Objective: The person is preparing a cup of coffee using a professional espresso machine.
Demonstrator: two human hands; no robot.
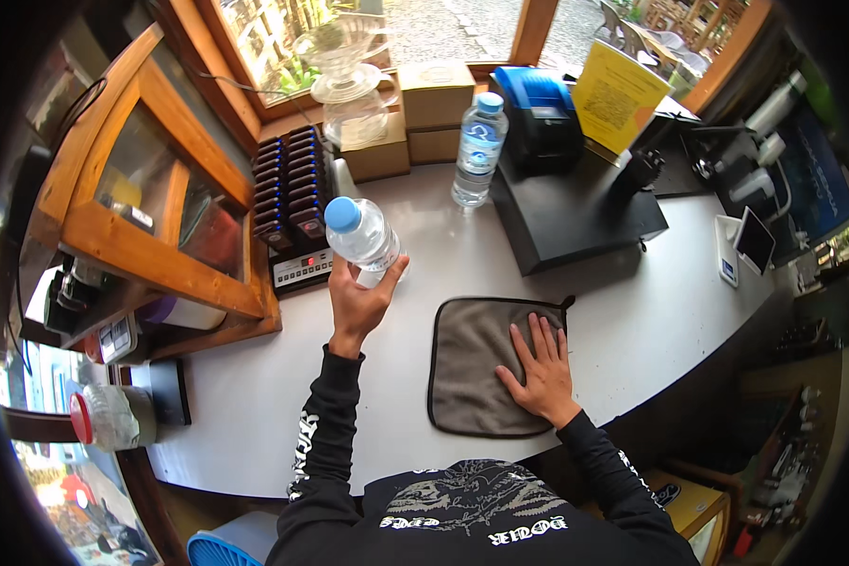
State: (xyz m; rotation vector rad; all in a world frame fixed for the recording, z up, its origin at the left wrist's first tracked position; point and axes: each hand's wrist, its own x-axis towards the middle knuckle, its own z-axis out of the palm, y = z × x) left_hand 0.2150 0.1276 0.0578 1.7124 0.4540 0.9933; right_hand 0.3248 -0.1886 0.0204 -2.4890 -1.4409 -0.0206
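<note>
My left hand (362, 297) grips a clear plastic water bottle (369, 237) with a light blue cap, beside a rack of black pagers (293, 187) with blue lights. My right hand (541, 368) lies flat, fingers spread, on the right part of a grey-brown cloth with black edging (467, 361), which is spread on the white counter (396, 424). A second water bottle (478, 152), also blue-capped, stands upright further back, left of a black cash drawer (580, 212).
A wooden cabinet with glass panes (163, 262) stands at left, near a red-lidded jar (117, 417). Cardboard boxes (435, 88) and glass vessels (354, 120) line the window. A blue-and-black receipt printer (541, 117) and yellow sign (619, 99) sit on the drawer; a white card terminal (727, 251) is at right.
</note>
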